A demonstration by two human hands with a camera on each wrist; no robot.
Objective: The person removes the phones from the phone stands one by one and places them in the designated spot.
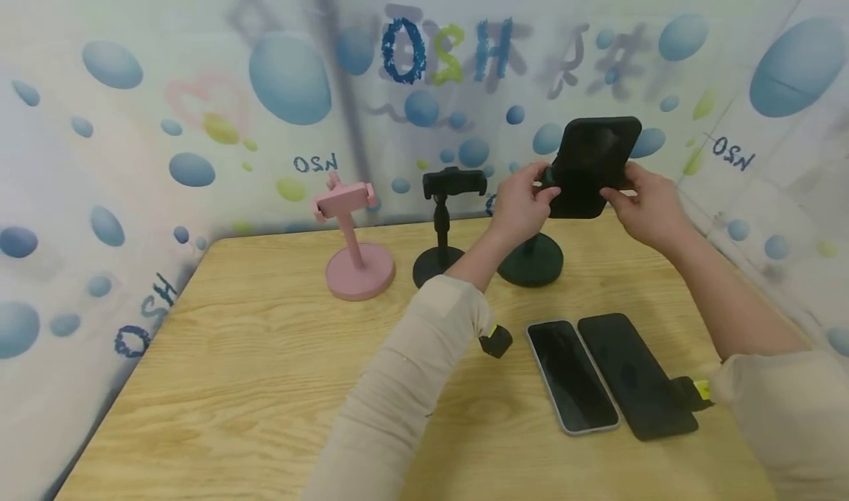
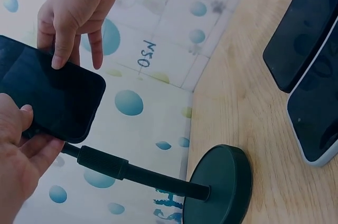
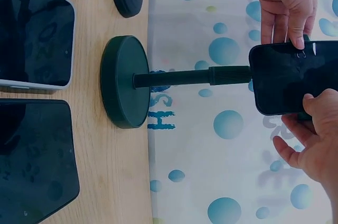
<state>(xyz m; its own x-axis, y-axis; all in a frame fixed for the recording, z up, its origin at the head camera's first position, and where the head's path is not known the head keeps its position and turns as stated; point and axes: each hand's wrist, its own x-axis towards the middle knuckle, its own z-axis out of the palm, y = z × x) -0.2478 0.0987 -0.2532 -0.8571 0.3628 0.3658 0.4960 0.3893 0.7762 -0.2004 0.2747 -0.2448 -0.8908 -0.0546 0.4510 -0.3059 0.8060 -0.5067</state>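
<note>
A black smartphone [image 1: 593,166] is held up at the top of a dark green phone stand [image 1: 530,261], screen toward me. My left hand [image 1: 520,202] pinches the phone's left edge, where a bit of the stand's green clamp shows beside the fingers. On the opposite edge, my right hand [image 1: 650,202] grips with the thumb on the front and fingers behind. The right wrist view shows the stand's pole [image 3: 185,77] running up behind the phone [image 3: 296,76]. Most of the clamp is hidden by the phone.
Left of the green stand are a black phone stand [image 1: 441,261] and a pink phone stand [image 1: 358,269], both with bare clamps. Nearer me lie a silver-edged phone [image 1: 573,376] and a larger black phone [image 1: 633,376], side by side on the wooden table [image 1: 252,368]. A patterned curtain hangs behind.
</note>
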